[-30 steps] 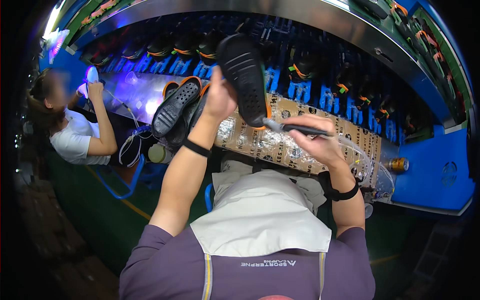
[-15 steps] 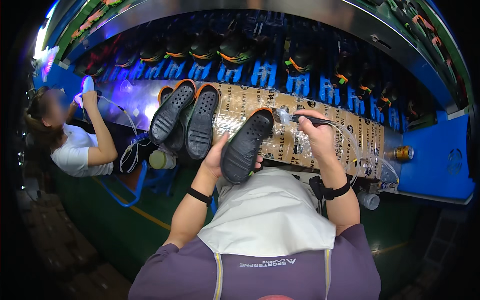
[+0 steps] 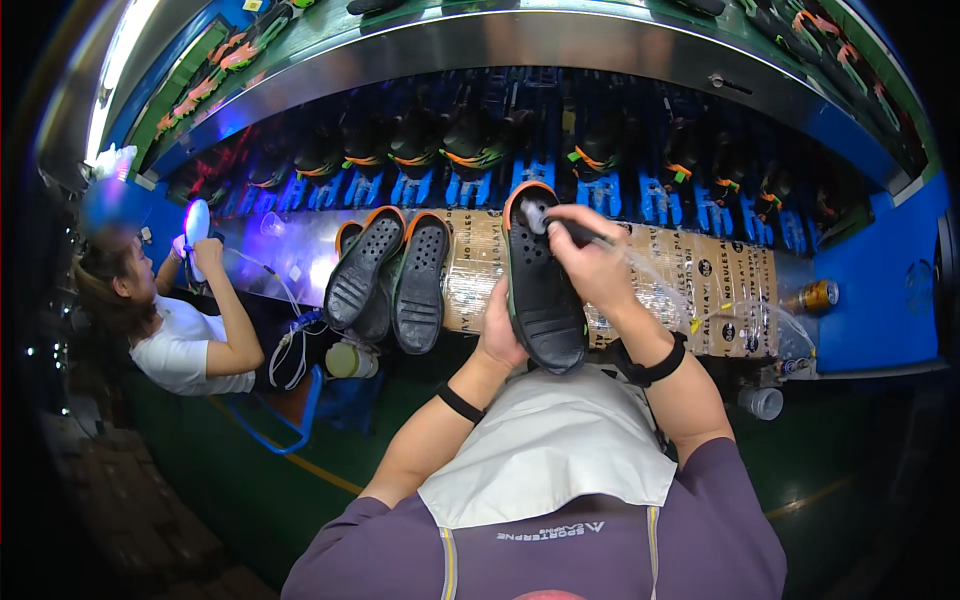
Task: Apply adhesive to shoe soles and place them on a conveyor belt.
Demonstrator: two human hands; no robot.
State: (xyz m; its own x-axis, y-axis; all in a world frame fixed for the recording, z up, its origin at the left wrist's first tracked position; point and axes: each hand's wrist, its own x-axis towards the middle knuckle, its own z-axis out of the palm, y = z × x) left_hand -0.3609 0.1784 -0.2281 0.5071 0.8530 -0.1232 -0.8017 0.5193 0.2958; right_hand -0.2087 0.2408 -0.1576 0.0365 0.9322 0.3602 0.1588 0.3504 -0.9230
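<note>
My left hand (image 3: 503, 328) grips a black shoe sole (image 3: 543, 300) along its left side. The sole stands nearly upright, its inner face toward me, with an orange rim and small holes in the toe half. In my right hand (image 3: 595, 262) is a brush (image 3: 535, 215) with a black handle and pale bristles, and a clear tube trails from it. The bristles rest against the toe end of the sole. To the left lie more soles, one (image 3: 365, 268) leaning over others and another (image 3: 420, 285) beside it. Fingers behind the held sole are hidden.
Brown printed cardboard (image 3: 700, 290) under clear film covers the bench. Blue holders with dark shoe uppers (image 3: 470, 150) line its back beneath a metal ledge (image 3: 500, 45). A can (image 3: 815, 296) stands at the right. Another person (image 3: 190, 320) works at the left, near a lidded jar (image 3: 350, 360).
The held sole has moved right and up and turned more upright. My right hand has come left, bringing the brush from beside the sole onto its toe end. The view has shifted.
</note>
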